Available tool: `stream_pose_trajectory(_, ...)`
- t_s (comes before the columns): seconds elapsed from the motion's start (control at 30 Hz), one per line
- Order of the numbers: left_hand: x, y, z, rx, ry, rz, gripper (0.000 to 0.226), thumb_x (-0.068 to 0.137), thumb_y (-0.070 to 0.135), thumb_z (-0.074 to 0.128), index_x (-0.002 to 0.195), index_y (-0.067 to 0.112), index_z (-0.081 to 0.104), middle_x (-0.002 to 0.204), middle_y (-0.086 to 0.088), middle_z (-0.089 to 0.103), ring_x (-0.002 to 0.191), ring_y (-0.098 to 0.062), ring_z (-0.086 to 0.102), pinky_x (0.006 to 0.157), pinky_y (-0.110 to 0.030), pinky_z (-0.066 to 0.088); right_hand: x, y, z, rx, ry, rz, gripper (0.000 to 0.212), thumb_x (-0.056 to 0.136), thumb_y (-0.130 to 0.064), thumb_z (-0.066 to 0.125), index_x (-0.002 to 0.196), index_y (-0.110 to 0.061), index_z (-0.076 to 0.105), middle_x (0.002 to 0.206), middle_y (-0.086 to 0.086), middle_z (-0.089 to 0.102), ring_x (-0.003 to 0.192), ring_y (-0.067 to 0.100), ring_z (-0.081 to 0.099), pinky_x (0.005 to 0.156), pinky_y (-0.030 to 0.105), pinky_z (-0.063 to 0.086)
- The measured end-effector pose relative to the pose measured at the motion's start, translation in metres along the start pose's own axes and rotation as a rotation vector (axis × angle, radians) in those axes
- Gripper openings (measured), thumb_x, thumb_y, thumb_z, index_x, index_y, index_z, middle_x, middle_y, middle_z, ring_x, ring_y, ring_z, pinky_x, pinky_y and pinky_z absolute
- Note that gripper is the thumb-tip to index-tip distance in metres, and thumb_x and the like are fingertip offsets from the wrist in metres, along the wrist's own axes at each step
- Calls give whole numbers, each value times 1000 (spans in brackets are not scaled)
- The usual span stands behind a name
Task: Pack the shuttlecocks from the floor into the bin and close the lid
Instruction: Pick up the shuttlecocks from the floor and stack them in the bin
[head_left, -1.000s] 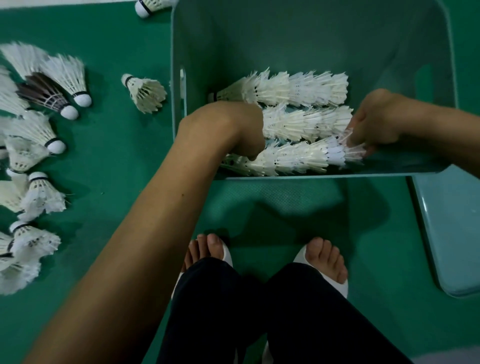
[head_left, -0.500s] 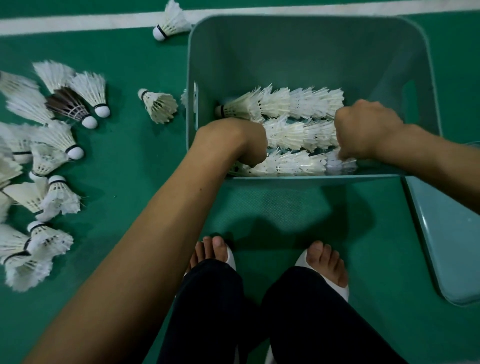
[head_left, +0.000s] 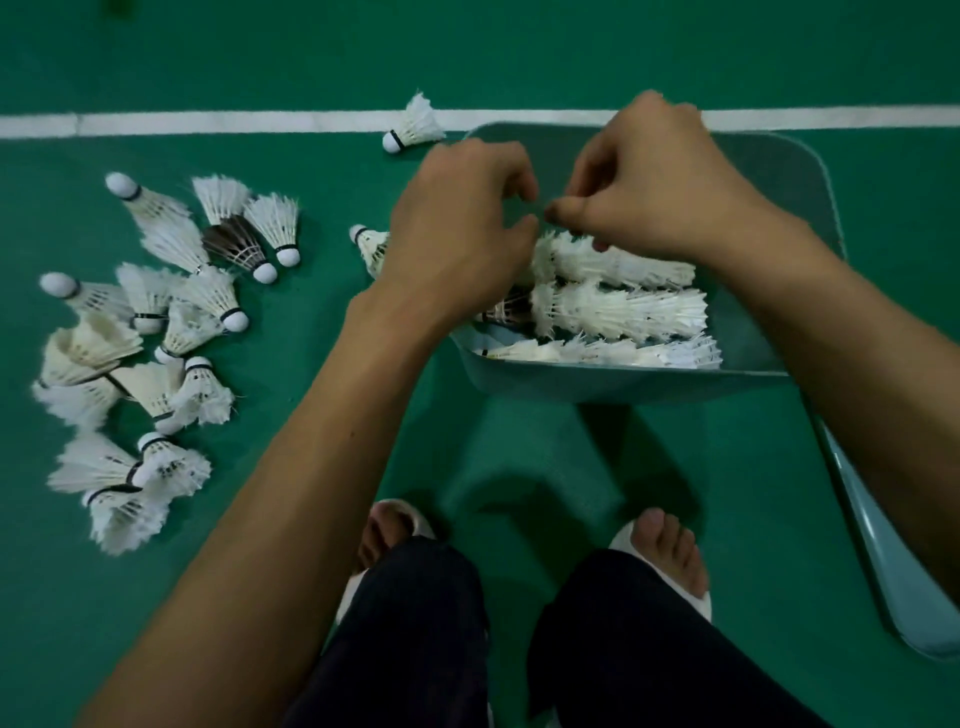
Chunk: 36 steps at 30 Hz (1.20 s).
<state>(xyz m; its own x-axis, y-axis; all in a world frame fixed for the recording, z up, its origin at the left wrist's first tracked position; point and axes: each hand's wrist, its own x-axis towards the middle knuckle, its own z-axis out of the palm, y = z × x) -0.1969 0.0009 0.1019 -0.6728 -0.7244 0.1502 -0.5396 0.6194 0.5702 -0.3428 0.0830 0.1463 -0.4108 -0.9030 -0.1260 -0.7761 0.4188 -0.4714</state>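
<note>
Head view: the left hand (head_left: 462, 228) and right hand (head_left: 654, 197) had lifted off the shuttlecock rows (head_left: 618, 306) inside the bin (head_left: 623, 384) and met above it, fingers curled; any grasp could not be told. Loose shuttlecocks (head_left: 182, 332) lay left of the bin, so packing was judged unfinished.

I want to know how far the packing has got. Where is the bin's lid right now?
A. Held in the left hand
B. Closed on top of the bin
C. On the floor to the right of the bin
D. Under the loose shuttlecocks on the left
C: the lid lies on the floor to the right of the bin, whose open top shows rows of shuttlecocks inside.
</note>
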Motion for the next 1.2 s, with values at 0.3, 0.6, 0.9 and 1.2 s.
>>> stream_pose_trajectory(0.3, -22, -103, -13, -105, 373, -515, 15, 84, 18, 64, 97, 15, 71, 90, 3, 70, 87, -19, 67, 81, -33, 55, 50, -69, 44, 106, -17, -304, 6, 83, -15, 74, 84, -14, 79, 81, -2, 74, 76, 10, 69, 80, 30, 57)
stream_pose_trajectory(0.6, 14, -187, 46, 284, -238, -395, 88, 76, 14, 77, 154, 25, 38, 159, -12, 34, 138, -42, 35, 105, -52, 42, 160, -110, 100, -543, -657, -214, 26, 84, -31, 75, 105, -16, 76, 112, 1, 74, 105, 27, 67, 97, 46, 55)
stream_pose_trajectory(0.9, 45, -227, 58, 43, 166, -601, 36, 82, 32, 72, 114, 17, 69, 116, -13, 56, 117, -33, 48, 93, -39, 43, 181, -117, 130, -938, -885, -183, 34, 92, -32, 70, 123, -17, 64, 130, 7, 60, 103, 30, 53, 92, 38, 49)
stream_pose_trajectory(1.2, 157, -213, 59, 89, -114, -285, 39, 73, 45, 82, 109, 29, 77, 157, -14, 38, 147, -33, 28, 115, -42, 35, 218, -85, 64, -308, -245, 31, 19, 96, -15, 51, 85, -4, 41, 86, 12, 46, 77, 30, 47, 70, 29, 41)
